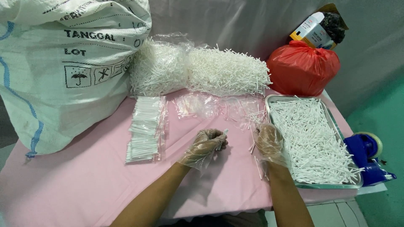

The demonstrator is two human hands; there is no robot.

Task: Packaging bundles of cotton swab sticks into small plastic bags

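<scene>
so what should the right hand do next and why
Probably pick a few more white sticks from the metal tray: the right hand rests at its edge, loose sticks under it, while the left hand holds only a thin bundle.

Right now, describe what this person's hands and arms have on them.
Both hands wear thin, clear plastic gloves, loose and crinkled, ending in baggy cuffs just past the wrists. The left hand and the right hand show through the see-through film. Above the gloves the forearms are bare: no sleeves, watch or jewellery visible.
</scene>
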